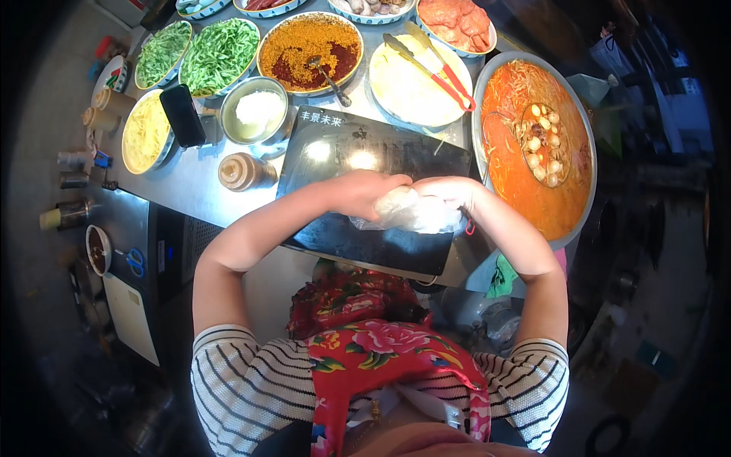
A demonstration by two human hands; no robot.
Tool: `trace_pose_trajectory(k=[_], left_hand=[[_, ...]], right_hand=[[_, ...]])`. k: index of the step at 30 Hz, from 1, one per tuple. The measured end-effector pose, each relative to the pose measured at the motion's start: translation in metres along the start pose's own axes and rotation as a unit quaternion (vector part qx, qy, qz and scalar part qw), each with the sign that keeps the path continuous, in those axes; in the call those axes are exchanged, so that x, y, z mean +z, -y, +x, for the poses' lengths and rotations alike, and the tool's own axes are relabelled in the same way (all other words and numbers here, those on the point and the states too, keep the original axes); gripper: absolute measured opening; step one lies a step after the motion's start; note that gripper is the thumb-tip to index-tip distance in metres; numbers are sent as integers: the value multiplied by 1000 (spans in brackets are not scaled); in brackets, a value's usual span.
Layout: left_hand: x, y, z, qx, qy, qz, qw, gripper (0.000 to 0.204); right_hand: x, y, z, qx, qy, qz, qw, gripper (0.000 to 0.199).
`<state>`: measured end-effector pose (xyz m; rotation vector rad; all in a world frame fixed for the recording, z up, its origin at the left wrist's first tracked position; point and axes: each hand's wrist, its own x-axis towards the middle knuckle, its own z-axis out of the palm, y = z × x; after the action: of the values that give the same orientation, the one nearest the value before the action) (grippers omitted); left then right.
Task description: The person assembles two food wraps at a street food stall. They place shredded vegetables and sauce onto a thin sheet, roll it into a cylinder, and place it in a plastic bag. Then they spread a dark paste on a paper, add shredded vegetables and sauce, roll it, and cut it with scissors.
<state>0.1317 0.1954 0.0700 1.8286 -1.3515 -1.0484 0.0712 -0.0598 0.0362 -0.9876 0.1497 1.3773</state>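
Over the black board (pixel 358 247), both hands meet around a thin, whitish plastic bag (pixel 430 216). Something pale and rounded, like a piece of flatbread, shows at its left end; I cannot make out exactly what it is. My left hand (pixel 364 193) is closed on the bag's left side, thumb towards the top. From the other side my right hand (pixel 449 190) grips its upper right part, and most of those fingers are hidden. A red loop (pixel 470 226) hangs beside my right wrist.
A big pan of red broth (pixel 499 194) with skewers stands close on the right. Beyond the board are a bowl of pale shreds with tongs (pixel 438 72), a chilli-powder bowl (pixel 293 46), cucumber shreds (pixel 221 57), a steel bowl (pixel 228 122), a phone (pixel 183 114) and a sauce bottle (pixel 237 172).
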Motion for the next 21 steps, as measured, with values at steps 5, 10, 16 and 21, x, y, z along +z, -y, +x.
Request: trace_pose_trajectory(k=[5,10,16,21], left_hand=[[23,-31,-33,24,2,-380,925,84],[50,-38,-46,10,-2,-606,795,70],[60,-76,-38,44,-42,-916,396,45],[45,-95,-16,149,-146,-900,383,37]], right_hand=[[87,67,-108,-164,-184,-241,939,58],[192,95,-139,-299,-403,-561,658,29],[218,91,-147,-475,-544,-436,537,19],[238,65,-131,-516,-289,-236,771,33]])
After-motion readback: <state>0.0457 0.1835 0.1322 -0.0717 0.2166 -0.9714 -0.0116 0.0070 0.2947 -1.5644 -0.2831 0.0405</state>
